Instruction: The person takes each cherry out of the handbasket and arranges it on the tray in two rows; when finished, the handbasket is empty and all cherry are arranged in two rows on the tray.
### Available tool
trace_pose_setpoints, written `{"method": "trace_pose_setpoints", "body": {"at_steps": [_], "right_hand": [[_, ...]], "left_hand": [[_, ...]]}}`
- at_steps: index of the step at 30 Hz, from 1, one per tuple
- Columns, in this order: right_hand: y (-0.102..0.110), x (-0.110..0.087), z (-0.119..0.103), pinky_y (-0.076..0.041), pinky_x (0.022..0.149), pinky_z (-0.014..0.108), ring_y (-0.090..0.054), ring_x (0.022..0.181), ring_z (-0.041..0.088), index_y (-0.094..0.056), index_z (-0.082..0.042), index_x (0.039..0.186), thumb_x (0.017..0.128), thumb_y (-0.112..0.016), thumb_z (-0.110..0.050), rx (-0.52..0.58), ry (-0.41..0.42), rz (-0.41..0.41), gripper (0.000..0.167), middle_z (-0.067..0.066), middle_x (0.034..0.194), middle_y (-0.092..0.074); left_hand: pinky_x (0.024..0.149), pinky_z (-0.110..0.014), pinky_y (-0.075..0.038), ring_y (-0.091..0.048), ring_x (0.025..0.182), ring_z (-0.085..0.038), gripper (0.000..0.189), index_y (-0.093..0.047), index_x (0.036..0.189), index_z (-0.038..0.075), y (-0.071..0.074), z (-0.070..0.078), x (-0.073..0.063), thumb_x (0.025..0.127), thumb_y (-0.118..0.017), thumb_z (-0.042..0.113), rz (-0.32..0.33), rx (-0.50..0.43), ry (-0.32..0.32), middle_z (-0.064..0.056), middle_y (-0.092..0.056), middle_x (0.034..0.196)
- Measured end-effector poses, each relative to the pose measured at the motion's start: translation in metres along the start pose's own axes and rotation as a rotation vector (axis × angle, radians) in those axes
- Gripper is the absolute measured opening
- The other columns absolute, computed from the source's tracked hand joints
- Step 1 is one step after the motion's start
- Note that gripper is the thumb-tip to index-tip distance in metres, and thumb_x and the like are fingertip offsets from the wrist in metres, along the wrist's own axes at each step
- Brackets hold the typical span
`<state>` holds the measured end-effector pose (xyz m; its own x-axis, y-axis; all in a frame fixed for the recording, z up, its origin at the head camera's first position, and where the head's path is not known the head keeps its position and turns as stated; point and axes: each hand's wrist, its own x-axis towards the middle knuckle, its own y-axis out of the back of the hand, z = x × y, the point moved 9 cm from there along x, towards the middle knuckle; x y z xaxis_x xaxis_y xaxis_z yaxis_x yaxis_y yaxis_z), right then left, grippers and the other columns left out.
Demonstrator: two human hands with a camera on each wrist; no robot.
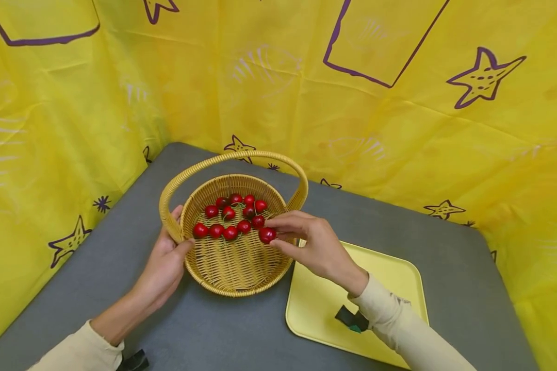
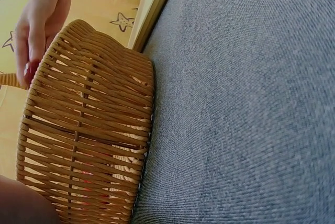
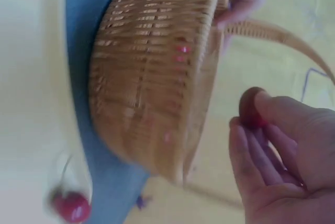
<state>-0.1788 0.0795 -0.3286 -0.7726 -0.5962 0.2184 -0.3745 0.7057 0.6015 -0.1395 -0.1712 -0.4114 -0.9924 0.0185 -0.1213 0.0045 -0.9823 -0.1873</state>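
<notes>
A round wicker basket (image 1: 234, 291) with an arched handle (image 1: 241, 154) stands on the grey table, several red cherries (image 1: 230, 233) lying in its far half. At its left side my left hand (image 1: 167, 255) grips the rim by the handle's base, thumb on top. My right hand (image 1: 322, 247) pinches one cherry (image 3: 252, 108) between thumb and fingertips, over the basket's right part. In the right wrist view, another cherry (image 3: 72, 206) with a stem lies on the pale yellow tray (image 3: 31, 77); the right arm hides that spot from the head view.
Right of the basket, the tray (image 1: 306, 309) lies flat on the table (image 1: 213, 335), partly under the right forearm. Yellow cloth (image 1: 260, 93) with purple drawings hangs behind and along both sides. Black straps (image 1: 351, 318) show at the wrists.
</notes>
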Motion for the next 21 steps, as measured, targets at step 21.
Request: {"method": "trace_pose_setpoints", "body": {"at_steps": [21], "right_hand": [[0.055,-0.099,0.099,-0.058,0.089,0.027,-0.075,0.110,0.024,-0.074,-0.006,0.126,0.089,-0.080,0.004,0.014,-0.309,0.214,0.039,0.008,0.123,-0.072]], "left_hand": [[0.127,-0.034,-0.020,-0.002,0.161,-0.020,0.082,0.009,0.170,0.021,0.001,-0.002,0.002,0.107,-0.034,-0.008,-0.002,-0.018,0.009,0.000,0.006,0.177]]}}
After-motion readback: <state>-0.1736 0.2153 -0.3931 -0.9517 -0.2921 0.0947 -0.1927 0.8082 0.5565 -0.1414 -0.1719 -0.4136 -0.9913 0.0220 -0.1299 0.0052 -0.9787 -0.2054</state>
